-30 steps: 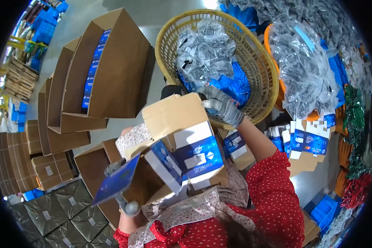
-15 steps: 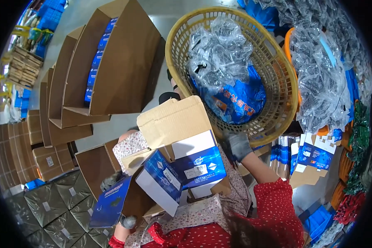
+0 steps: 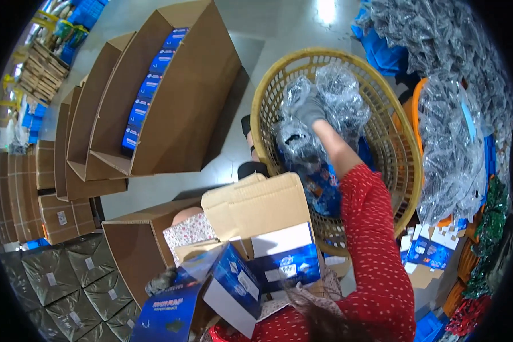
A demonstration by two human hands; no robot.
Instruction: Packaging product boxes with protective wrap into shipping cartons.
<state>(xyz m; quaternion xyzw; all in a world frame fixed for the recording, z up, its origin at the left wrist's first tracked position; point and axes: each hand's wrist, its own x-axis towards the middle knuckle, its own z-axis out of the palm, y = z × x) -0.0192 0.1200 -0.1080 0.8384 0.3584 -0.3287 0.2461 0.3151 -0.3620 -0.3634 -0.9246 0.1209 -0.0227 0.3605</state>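
My right hand (image 3: 310, 109), in a grey glove, reaches into a yellow plastic basket (image 3: 407, 188). Its fingers are closed on a bubble-wrapped item (image 3: 295, 139), partly lost among the clear plastic. More bubble wrap (image 3: 342, 94) and a blue printed plastic bag (image 3: 328, 191) lie in the basket. At lower left, my gloved left hand (image 3: 162, 281) grips the side of an open blue-and-white cardboard box (image 3: 233, 285) on my lap. A loose blue flap hides part of that hand. Behind this box stands a folded brown cardboard piece (image 3: 262, 205). What the wrap contains cannot be made out.
Tall brown cartons (image 3: 194, 97) stand at the left, one holding a row of blue boxes (image 3: 148, 85). An orange-rimmed container heaped with bubble wrap (image 3: 450, 154) is right of the basket. Flattened blue boxes (image 3: 430, 251) lie below it. Dark wrapped packages (image 3: 68, 308) fill the lower left.
My right hand has moved from the basket's near rim to the bubble wrap inside it. The view has shifted, so the basket appears lower and farther right. My left hand stays at the box.
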